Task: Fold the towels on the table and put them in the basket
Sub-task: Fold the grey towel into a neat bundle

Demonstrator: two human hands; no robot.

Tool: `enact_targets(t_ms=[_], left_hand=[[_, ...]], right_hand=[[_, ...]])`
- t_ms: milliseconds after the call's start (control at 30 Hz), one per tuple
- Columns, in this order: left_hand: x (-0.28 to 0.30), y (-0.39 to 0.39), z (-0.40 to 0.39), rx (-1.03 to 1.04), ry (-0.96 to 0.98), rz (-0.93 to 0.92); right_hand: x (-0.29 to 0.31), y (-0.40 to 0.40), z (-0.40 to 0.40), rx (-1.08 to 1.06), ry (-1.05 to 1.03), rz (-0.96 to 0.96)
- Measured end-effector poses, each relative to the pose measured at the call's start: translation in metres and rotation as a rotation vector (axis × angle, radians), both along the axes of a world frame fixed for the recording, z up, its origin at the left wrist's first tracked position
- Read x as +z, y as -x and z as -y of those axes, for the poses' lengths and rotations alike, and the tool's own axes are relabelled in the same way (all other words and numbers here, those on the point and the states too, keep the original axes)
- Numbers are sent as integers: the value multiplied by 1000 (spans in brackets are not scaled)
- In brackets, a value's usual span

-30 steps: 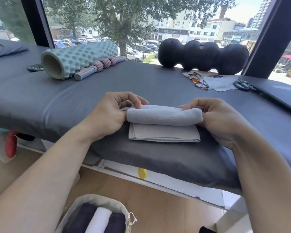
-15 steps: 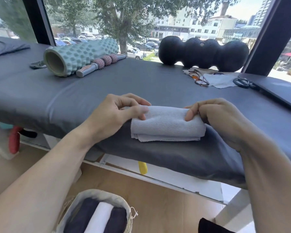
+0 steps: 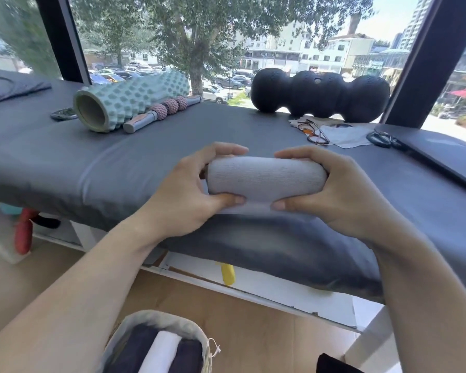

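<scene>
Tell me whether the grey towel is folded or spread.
Folded into a tight roll: the grey towel is a compact cylinder gripped at its ends by left hand and right hand.

One grey towel (image 3: 264, 181); three rolled towels in one basket (image 3: 156, 320).

Both hands (image 3: 267, 189) grip a rolled grey towel (image 3: 265, 179), seemingly lifted off the table (image 3: 92, 168).

Grey-sheeted table (image 3: 65, 162), foam roller (image 3: 129, 99), glasses (image 3: 314, 131), laptop (image 3: 441, 152)
</scene>
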State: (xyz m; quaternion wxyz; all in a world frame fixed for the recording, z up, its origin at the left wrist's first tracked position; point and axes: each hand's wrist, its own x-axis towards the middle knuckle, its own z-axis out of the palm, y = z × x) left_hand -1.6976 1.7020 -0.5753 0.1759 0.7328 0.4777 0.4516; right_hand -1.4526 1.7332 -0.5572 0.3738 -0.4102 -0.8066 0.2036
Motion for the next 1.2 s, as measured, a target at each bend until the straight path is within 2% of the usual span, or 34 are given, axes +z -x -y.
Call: enact_targets(t_ms=[67,167,400,467,567,600,667,767,867,933,1000,1200], left_hand=[[5,-3,-7,28,-39,-17],[2,-6,-13,30,50,-91],[-4,-7,-23,43,98,-62],[-3,-8,-25,39,89,-21],[-2,-6,-30,57,152,84],[-2,-6,-33,87,182,101],[-4,-8,-38,175,195,56],[-10,-18,-43,306,64,-54],[-13,-33,-41,368,-157,-207],[-15,-41,-40,354,-222,-333],[-17,-45,-38,337,-158,-411],[-20,-36,-48,297,46,-541]], right_hand=[[-3,2,-6,-25,-65,-25],[-11,0,-14,-48,-4,53],[-17,-5,-18,-61,36,19],[-19,-4,-20,-71,53,-48],[-18,-2,-21,-99,206,-241],[-18,0,-21,-146,222,-238],[-20,3,-24,-252,199,-141],[-19,10,-30,-395,108,40],[-17,20,-29,-463,-111,299],[-19,30,-26,-414,-278,418],[-24,38,-23,-352,-274,485],[-27,38,-31,-261,-78,529]])
